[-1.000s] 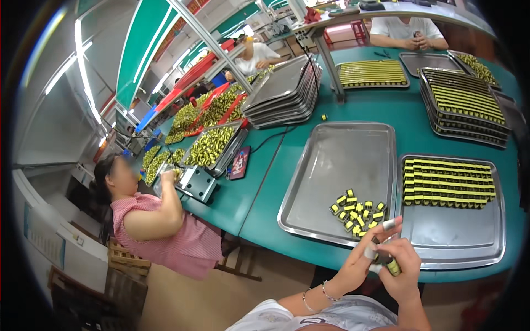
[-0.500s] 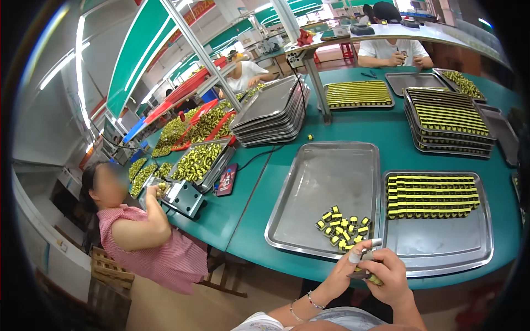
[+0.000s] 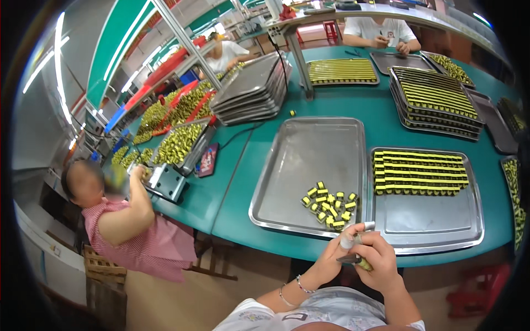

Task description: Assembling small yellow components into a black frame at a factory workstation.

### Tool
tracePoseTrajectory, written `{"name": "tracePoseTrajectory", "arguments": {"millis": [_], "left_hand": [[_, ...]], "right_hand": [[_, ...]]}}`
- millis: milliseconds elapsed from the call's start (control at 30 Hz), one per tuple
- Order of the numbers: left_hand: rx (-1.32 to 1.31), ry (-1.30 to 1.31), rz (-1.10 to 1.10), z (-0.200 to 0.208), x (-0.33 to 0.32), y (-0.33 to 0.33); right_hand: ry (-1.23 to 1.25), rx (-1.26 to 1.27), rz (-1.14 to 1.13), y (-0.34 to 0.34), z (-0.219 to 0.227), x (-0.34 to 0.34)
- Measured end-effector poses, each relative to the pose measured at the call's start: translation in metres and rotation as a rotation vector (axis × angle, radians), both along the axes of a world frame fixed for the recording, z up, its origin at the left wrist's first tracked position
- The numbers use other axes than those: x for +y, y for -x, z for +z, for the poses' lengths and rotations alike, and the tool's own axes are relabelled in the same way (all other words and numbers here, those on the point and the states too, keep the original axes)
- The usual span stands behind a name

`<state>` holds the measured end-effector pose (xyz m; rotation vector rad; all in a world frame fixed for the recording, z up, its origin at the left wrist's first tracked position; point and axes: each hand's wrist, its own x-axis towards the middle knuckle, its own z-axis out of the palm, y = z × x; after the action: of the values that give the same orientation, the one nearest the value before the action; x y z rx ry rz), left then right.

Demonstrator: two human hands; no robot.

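Both my hands meet just off the table's front edge, by the near corners of two metal trays. My right hand (image 3: 380, 261) is closed round a small pair of pliers (image 3: 349, 259) with dark metal jaws and a yellow-green handle, partly hidden by the fingers. My left hand (image 3: 331, 261), whitish covers on its fingertips, is pinched close against the tool; what it pinches is hidden. Loose black-and-yellow components (image 3: 331, 207) lie scattered in the near end of the left tray (image 3: 298, 149). In the right tray (image 3: 425, 223), similar components (image 3: 419, 174) stand in tight rows.
Filled trays (image 3: 436, 105) are stacked at the back right, and bare trays (image 3: 248, 91) at the back left. A co-worker (image 3: 130, 226) in pink sits at the left by a metal fixture (image 3: 165, 182). Another person (image 3: 381, 36) works across the green table (image 3: 237, 176). A red stool (image 3: 477, 289) stands lower right.
The whole view has tilted down and shifted, so the table and trays appear higher and further left. My hands stay together, still closed round the pliers, with only slight finger movement.
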<state>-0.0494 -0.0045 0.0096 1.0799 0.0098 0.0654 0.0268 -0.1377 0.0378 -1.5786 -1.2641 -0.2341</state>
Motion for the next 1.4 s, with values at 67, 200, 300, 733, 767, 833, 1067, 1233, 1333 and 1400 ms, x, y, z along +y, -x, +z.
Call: {"name": "tracePoseTrajectory", "arguments": {"millis": [67, 200, 300, 733, 767, 833, 1067, 1233, 1333, 1400], "left_hand": [[0.001, 0.013, 0.003, 0.003, 0.000, 0.000], [-0.023, -0.031, 0.031, 0.009, -0.004, -0.002], [-0.046, -0.126, 0.040, 0.006, 0.002, -0.008], [-0.222, -0.521, 0.672, 0.015, 0.063, 0.011], [-0.242, -0.598, 0.667, 0.014, 0.066, 0.014], [-0.263, -0.672, 0.658, 0.013, 0.072, 0.018], [-0.264, -0.834, 0.565, 0.000, 0.086, 0.021], [-0.286, -0.831, 0.595, -0.003, 0.092, 0.019], [-0.308, -0.830, 0.595, 0.003, 0.098, 0.029], [-0.284, -0.845, 0.625, -0.003, 0.102, 0.032]], "right_hand": [[-0.007, -0.002, 0.009, 0.000, -0.001, 0.002], [0.011, 0.045, -0.027, 0.005, -0.003, -0.008], [0.075, 0.077, -0.151, 0.001, 0.003, -0.025], [0.204, -0.009, -0.845, -0.120, 0.004, -0.146], [0.206, -0.013, -0.853, -0.132, 0.003, -0.159], [0.314, 0.000, -0.926, -0.154, -0.002, -0.181], [0.474, 0.050, -0.949, -0.190, -0.011, -0.178], [0.496, 0.026, -0.899, -0.202, -0.016, -0.171], [0.486, -0.058, -0.832, -0.206, -0.022, -0.165], [0.483, -0.255, -0.820, -0.205, -0.024, -0.173]]}}
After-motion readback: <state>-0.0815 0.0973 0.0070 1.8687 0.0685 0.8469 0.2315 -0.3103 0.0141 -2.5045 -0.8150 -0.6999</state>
